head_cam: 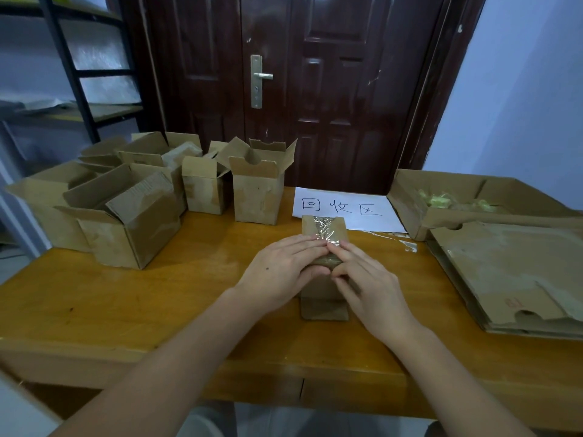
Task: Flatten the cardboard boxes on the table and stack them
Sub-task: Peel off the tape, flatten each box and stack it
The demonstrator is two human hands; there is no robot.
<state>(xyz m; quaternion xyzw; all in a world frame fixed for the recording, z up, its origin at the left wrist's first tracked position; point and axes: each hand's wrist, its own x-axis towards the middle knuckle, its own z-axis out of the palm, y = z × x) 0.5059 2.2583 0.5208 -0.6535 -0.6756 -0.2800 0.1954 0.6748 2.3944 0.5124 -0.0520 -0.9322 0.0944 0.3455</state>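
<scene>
3 chars on paper sheet (344,209): "回收区"

Both bare arms reach forward, close together. The left hand (285,269) lies palm down with straight fingers. The right hand (367,280) lies beside it, fingers bent a little, the fingertips of both touching.

Beyond my worktop (126,310) stands a dark door (331,89) (metal handle (262,76)); a handwritten paper sheet (347,209) lies near its far edge.
</scene>
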